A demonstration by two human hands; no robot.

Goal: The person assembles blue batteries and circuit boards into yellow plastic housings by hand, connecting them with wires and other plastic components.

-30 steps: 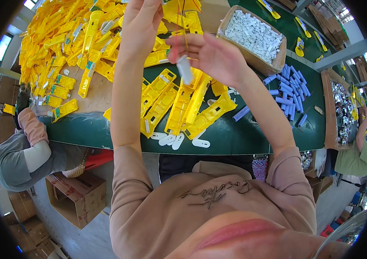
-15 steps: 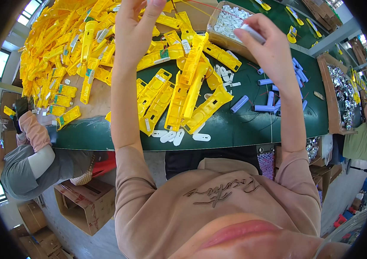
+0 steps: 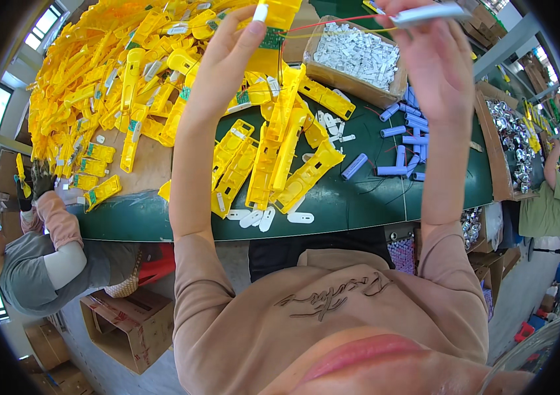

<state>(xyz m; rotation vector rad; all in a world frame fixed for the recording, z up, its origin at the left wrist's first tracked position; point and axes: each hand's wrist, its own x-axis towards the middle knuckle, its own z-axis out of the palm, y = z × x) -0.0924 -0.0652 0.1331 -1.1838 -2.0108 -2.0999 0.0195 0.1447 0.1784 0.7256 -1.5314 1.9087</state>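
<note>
My left hand is raised over the table, pinching a yellow plastic housing with a small green circuit board at the top of the view. My right hand is lifted at the upper right, gripping a pale blue cylindrical battery cell. Thin red and yellow wires stretch between the board and the cell. Below my hands, several long yellow housings lie on the green table.
A big heap of yellow housings covers the left of the table. A cardboard box of white parts stands behind; loose blue cells lie right. White tabs sit near the front edge. A person works at left, another at right.
Both hands rose toward the top of the view. My right hand went to the box at the back right and now holds a blue cell wired to the board in my left hand.
</note>
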